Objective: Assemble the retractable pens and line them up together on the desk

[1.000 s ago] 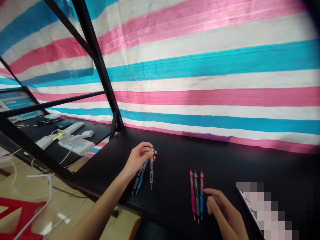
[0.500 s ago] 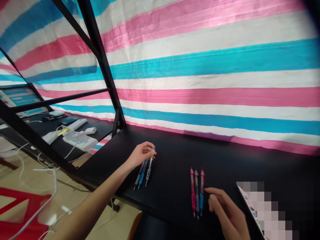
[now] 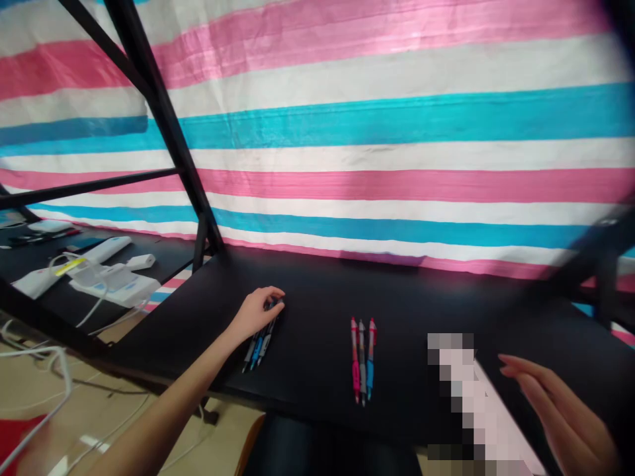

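Observation:
At the left of the black table, my left hand [image 3: 256,312] curls its fingers and thumb round the top ends of a group of pens. In this group, a dark pen [image 3: 248,356], a blue-grip pen [image 3: 256,350] and a clear pen with a grey grip [image 3: 266,346] lie side by side; their upper ends are partly hidden by the hand. My right hand [image 3: 563,406] is in the air at the right, fingers stretched, holding nothing. Mid-table, a pink pen [image 3: 355,363], a grey pen [image 3: 362,367] and a blue pen with a red clip [image 3: 371,363] lie in a row.
A flat pale item [image 3: 489,403], partly pixelated, lies between the pen row and my right hand. Black metal frame posts [image 3: 163,125] rise at the left, before a striped sheet [image 3: 377,185]. White power strips [image 3: 119,284] and cables lie on the neighbouring table.
My right hand has moved right, from beside the middle pens to beyond the pale item. The left hand's clear pen has come closer alongside the others. The view has turned right.

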The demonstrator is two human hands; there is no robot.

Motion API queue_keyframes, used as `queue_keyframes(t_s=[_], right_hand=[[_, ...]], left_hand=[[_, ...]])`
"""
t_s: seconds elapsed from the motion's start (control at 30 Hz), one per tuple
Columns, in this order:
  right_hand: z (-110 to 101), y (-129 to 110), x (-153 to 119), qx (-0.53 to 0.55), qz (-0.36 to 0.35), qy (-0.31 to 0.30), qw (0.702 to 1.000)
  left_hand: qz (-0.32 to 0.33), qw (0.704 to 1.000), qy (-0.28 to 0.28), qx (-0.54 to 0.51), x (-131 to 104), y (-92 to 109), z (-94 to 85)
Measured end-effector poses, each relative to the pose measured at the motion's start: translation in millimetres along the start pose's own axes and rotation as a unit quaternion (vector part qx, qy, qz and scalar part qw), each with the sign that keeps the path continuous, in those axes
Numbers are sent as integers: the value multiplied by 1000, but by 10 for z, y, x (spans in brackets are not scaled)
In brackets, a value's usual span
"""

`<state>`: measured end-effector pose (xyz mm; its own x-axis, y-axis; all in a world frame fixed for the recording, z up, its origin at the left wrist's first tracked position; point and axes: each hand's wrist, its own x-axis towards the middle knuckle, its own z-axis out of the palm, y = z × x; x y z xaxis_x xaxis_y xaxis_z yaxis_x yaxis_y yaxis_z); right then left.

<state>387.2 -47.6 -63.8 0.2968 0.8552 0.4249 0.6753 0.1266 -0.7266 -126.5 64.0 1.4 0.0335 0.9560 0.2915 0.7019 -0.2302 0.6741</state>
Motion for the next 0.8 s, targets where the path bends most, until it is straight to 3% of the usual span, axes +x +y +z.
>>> queue_keyframes(t_s=[0.13, 0.37, 0.5, 0.67, 0.73, 0.8], right_hand=[[40, 104, 130, -34, -27, -66, 997], [103, -110, 99, -73, -84, -124, 986], [86, -217, 92, -86, -83, -140, 983], [73, -201, 83, -62, -70, -128, 987], [53, -152, 85, -14, -64, -110, 992], [27, -128, 88, 23, -45, -88, 995]], left_hand=[[26, 998, -6, 51, 10, -15, 3], [83, 991, -20, 107, 70, -184, 19], [124, 980, 18, 156, 101, -255, 14], [183, 970, 68, 145, -96, 68, 69], [203, 970, 58, 120, -237, 275, 181], [239, 966, 10, 94, -381, 472, 347]])
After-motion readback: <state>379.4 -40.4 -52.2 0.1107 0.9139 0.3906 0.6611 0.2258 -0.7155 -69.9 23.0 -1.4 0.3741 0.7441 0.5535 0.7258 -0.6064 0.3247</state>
